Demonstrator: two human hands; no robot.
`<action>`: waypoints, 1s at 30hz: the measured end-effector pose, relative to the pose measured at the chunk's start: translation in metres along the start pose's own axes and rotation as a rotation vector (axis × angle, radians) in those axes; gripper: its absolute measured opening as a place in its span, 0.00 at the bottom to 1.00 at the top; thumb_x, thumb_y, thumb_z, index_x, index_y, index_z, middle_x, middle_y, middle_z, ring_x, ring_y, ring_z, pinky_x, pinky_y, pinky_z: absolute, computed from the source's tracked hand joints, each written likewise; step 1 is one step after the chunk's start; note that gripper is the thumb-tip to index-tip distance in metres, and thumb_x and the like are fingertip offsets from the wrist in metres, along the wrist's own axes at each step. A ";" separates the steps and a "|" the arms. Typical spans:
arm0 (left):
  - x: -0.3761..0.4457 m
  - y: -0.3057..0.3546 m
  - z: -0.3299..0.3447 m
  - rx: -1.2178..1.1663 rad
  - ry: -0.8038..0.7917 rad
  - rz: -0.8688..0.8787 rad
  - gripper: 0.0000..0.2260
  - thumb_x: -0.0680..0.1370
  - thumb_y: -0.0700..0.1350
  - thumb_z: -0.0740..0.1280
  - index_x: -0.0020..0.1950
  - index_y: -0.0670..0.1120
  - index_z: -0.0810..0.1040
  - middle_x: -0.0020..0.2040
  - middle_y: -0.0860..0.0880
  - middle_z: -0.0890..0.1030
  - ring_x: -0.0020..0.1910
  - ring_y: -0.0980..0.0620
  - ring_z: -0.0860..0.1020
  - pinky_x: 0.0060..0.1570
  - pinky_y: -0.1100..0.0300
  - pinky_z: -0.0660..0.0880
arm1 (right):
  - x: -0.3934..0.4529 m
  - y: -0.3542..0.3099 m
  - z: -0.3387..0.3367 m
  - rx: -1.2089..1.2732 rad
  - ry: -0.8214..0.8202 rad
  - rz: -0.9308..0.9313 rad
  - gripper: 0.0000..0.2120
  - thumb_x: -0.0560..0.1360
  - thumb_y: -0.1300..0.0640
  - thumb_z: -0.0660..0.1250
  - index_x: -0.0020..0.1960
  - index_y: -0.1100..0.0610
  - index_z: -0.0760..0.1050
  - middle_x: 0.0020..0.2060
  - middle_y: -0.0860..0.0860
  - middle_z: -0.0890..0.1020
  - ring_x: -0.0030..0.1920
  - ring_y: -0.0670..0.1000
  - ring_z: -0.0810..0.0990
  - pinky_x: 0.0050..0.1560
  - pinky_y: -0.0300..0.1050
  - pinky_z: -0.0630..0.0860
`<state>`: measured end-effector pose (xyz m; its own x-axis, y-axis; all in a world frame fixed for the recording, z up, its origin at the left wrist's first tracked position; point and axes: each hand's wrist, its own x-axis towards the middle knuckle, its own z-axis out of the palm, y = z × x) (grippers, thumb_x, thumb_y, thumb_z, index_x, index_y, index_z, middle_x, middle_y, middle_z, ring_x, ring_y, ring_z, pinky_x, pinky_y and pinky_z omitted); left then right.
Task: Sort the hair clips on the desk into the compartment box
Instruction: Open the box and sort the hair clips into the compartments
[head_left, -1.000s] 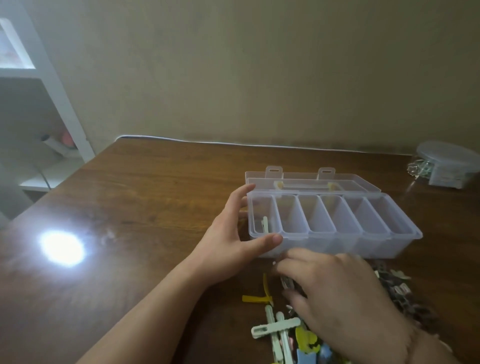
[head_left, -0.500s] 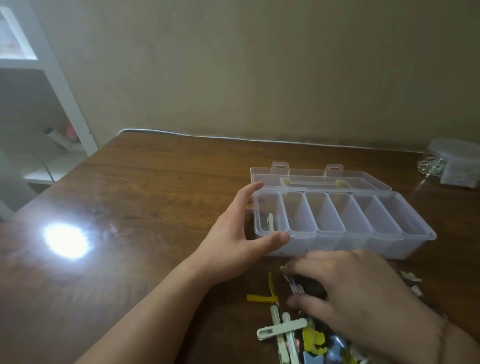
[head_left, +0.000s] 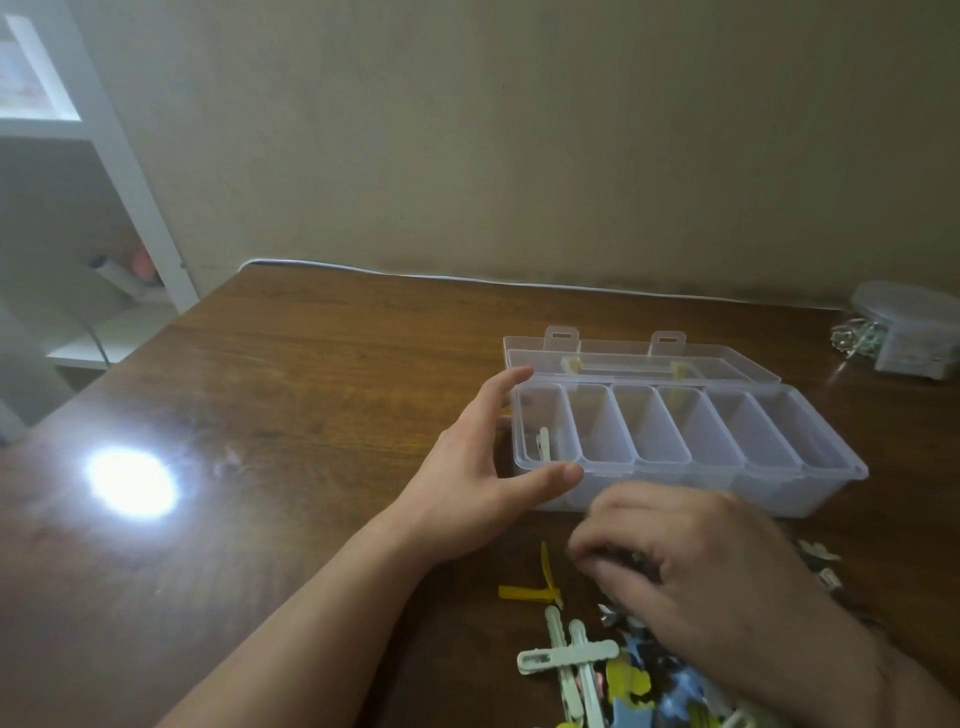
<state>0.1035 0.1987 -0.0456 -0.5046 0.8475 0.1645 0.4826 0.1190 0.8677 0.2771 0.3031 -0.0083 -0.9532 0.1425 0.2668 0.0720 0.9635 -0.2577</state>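
Clear compartment box (head_left: 727, 457) on brown desk (head_left: 311, 415), lid open flat behind. Left hand (head_left: 483, 478) braces box's left end, thumb on front wall, fingers at far corner. One pale clip (head_left: 544, 441) in leftmost compartment. Right hand (head_left: 696, 561) curled over clip pile (head_left: 623, 675), blurred; grip unclear. Yellow clip (head_left: 530, 590) beside pile.

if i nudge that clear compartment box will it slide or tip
The box would probably slide, not tip: it looks low, wide and flat-bottomed on the smooth desk. It seems light, thin clear plastic with only one clip visible inside. The left hand brackets its left end, likely to steady it.
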 end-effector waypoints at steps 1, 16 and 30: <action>0.000 -0.001 0.000 -0.006 -0.001 0.001 0.42 0.64 0.70 0.68 0.75 0.64 0.55 0.73 0.61 0.67 0.67 0.63 0.69 0.63 0.57 0.73 | 0.000 -0.003 -0.006 0.097 0.021 0.013 0.04 0.72 0.45 0.67 0.44 0.42 0.80 0.40 0.34 0.80 0.39 0.37 0.78 0.35 0.32 0.75; 0.000 0.000 0.000 -0.034 -0.006 0.007 0.42 0.66 0.66 0.71 0.75 0.64 0.55 0.73 0.60 0.67 0.68 0.61 0.69 0.66 0.53 0.71 | 0.068 0.002 0.001 0.205 0.135 0.293 0.04 0.73 0.53 0.70 0.44 0.44 0.82 0.39 0.38 0.80 0.45 0.37 0.77 0.41 0.27 0.70; 0.000 0.005 0.002 0.015 -0.007 -0.024 0.41 0.66 0.66 0.71 0.75 0.65 0.55 0.74 0.61 0.65 0.68 0.59 0.68 0.68 0.50 0.70 | 0.009 -0.029 -0.003 -0.185 -0.229 0.013 0.14 0.69 0.35 0.60 0.45 0.41 0.77 0.32 0.39 0.79 0.35 0.41 0.77 0.31 0.41 0.75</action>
<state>0.1070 0.2005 -0.0422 -0.5113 0.8478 0.1409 0.4813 0.1466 0.8642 0.2674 0.2765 0.0040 -0.9917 0.1210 0.0425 0.1173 0.9899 -0.0802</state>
